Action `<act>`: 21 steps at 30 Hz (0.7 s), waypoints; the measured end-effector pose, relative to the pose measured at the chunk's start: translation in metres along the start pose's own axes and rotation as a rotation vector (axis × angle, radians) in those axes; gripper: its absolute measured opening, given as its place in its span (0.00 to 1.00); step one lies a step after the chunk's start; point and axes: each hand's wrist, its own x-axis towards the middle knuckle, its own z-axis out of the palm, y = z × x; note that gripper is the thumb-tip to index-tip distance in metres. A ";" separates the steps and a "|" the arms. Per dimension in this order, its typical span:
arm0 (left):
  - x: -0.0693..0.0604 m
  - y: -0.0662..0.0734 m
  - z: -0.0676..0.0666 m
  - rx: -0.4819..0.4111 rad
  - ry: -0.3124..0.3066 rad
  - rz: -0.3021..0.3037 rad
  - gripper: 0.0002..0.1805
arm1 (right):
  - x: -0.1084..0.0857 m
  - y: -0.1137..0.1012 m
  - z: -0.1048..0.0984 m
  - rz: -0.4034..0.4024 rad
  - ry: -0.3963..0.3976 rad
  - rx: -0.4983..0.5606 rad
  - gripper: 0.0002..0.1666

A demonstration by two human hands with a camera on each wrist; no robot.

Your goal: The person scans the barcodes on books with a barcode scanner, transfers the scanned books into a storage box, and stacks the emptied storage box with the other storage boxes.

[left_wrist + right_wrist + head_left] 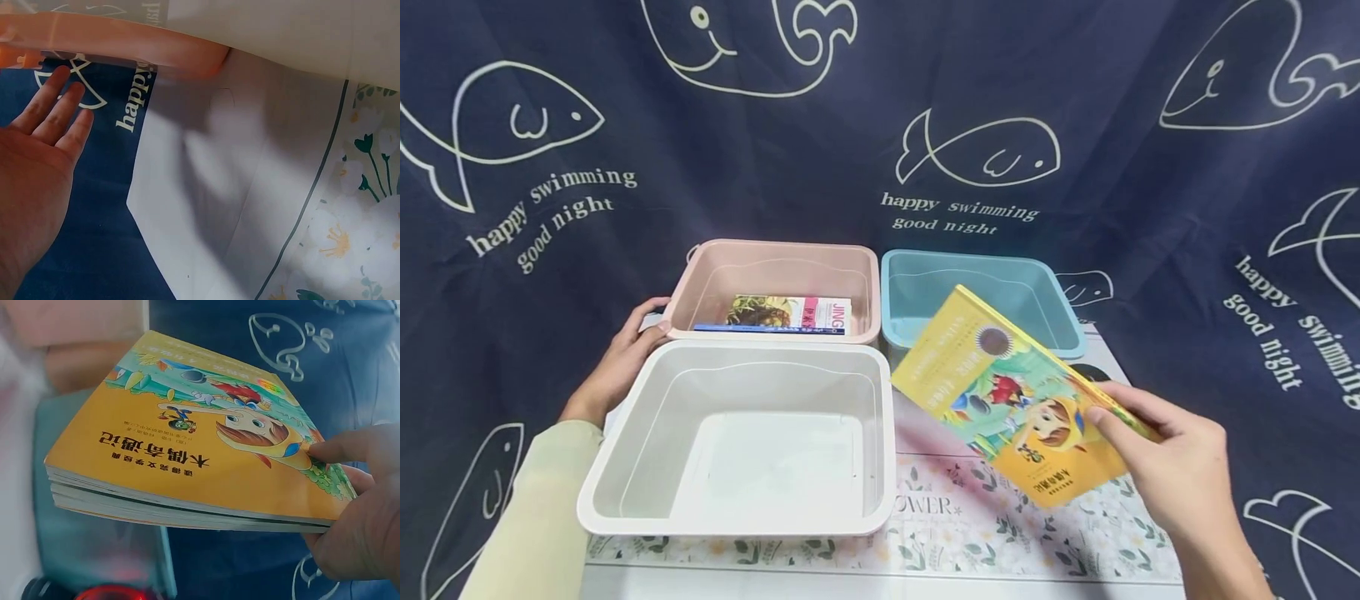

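A yellow picture-covered book [1000, 408] is tilted in the air on the right, in front of the blue bin [1060, 343]. My right hand [1180, 467] pinches it by one edge, thumb on the cover. In the right wrist view the page edges of the book [187, 456] fan slightly apart. At the left front corner of the pink bin [681, 287], my left hand [621, 367] touches the rim. The left wrist view shows the fingers of that hand [37, 156] straight, just below the orange-looking bin side.
Inside the pink bin lie a few books [790, 312]. A white bin [737, 523] stands in front of it, with no items visible inside. The bins rest on a table with a floral cover [1037, 546]. A dark blue fish-patterned cloth [820, 167] hangs behind.
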 end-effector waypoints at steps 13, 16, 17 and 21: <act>0.002 0.001 0.001 0.011 -0.002 0.001 0.30 | -0.025 0.074 -0.004 0.204 0.141 -0.091 0.22; 0.001 0.001 0.001 -0.002 -0.002 0.006 0.30 | -0.029 0.087 0.000 0.228 0.153 -0.103 0.22; 0.001 0.001 0.002 -0.010 -0.003 0.008 0.30 | -0.030 0.091 0.002 0.235 0.156 -0.095 0.22; -0.001 0.001 0.002 -0.047 -0.013 0.017 0.29 | -0.037 0.104 0.009 0.269 0.161 -0.093 0.23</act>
